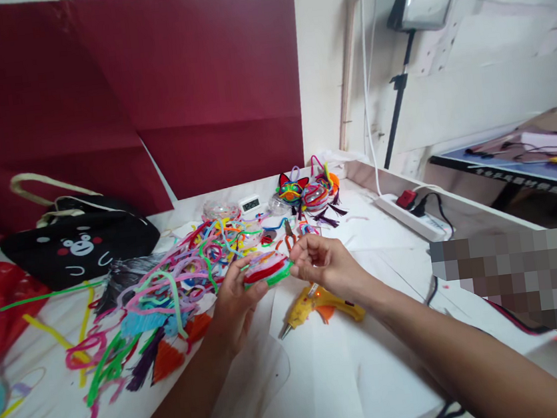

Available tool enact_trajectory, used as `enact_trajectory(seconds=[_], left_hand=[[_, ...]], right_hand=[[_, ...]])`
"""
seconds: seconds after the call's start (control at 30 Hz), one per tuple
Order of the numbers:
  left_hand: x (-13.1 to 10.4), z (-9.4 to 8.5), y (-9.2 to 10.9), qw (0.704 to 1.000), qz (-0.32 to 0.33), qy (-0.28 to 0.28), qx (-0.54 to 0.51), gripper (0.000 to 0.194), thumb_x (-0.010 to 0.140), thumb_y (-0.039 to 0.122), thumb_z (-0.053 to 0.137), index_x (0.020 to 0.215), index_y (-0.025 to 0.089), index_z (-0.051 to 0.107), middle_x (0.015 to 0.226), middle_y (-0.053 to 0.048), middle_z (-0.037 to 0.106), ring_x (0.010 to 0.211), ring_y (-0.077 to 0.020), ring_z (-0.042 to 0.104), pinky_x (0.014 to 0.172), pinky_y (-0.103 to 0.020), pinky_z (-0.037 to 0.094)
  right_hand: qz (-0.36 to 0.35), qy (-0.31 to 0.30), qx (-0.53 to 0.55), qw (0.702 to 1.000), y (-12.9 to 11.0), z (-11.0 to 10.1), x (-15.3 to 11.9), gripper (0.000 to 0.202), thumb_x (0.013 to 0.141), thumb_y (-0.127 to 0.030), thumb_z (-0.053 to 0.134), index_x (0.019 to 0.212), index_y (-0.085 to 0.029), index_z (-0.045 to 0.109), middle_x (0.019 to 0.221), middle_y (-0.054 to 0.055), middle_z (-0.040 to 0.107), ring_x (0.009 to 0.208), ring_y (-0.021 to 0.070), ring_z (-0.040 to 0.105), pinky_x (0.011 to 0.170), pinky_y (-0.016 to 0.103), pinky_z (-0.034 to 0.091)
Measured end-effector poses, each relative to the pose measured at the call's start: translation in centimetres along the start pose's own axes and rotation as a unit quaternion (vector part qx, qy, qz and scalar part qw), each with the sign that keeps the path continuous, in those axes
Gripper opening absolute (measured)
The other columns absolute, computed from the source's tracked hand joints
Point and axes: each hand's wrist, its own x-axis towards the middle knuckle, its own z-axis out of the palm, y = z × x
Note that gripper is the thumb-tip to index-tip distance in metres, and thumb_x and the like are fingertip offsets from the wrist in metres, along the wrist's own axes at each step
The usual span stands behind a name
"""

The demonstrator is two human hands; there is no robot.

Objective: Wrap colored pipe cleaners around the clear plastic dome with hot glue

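Observation:
Between my two hands is a rounded piece covered in rows of pipe cleaner (268, 270), with red, green and lilac bands showing. My left hand (239, 301) grips it from the left, thumb along its lower edge. At its right end, the fingertips of my right hand (319, 261) pinch the green pipe cleaner (282, 275). Just below my right hand a yellow glue gun (302, 307) lies on the white table, nozzle toward the lower left, with a small orange light lit. Orange-handled pliers (289, 234) lie behind my hands, partly hidden.
Many loose coloured pipe cleaners (181, 280) are heaped at the left. Finished-looking decorated pieces (314, 195) and a small digital clock (250, 205) stand at the back. A black bag (81, 241) is back left; a power strip (413, 217) with plugs lies right.

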Motion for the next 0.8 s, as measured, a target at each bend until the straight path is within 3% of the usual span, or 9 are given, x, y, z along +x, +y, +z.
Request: enact_trajectory(seconds=[0.27,0.5,0.8], left_hand=[[-0.1,0.1,0.2,1.000,0.005,-0.002,0.006,0.059,0.058,0.026,0.086,0.110,0.021,0.057,0.113,-0.008,0.070,0.111,-0.0303,0.064,0.102,-0.045,0.045],[-0.1,0.0,0.2,1.000,-0.004,-0.005,0.003,0.058,0.058,0.024,0.086,0.109,0.021,0.058,0.113,-0.008,0.070,0.110,-0.0288,0.065,0.097,-0.039,0.049],[0.0,-0.2,0.0,1.000,0.000,-0.013,0.000,0.058,0.059,0.025,0.086,0.110,0.021,0.058,0.115,-0.008,0.069,0.112,-0.0300,0.063,0.101,-0.044,0.046]], right_hand=[[0.078,0.013,0.062,0.995,-1.0,-0.1,0.2,0.040,0.047,-0.020,0.089,0.072,-0.016,0.058,0.058,-0.007,0.058,0.052,0.0058,0.049,0.054,0.020,0.040],[0.067,-0.022,0.045,0.996,-0.8,-0.4,0.2,0.039,0.051,-0.025,0.088,0.075,-0.017,0.057,0.059,-0.007,0.057,0.054,0.0069,0.051,0.056,0.021,0.041],[0.041,-0.009,-0.008,0.999,-1.2,-0.5,0.1,0.038,0.055,-0.024,0.086,0.075,-0.016,0.055,0.059,-0.006,0.056,0.053,0.0069,0.047,0.054,0.021,0.036]])
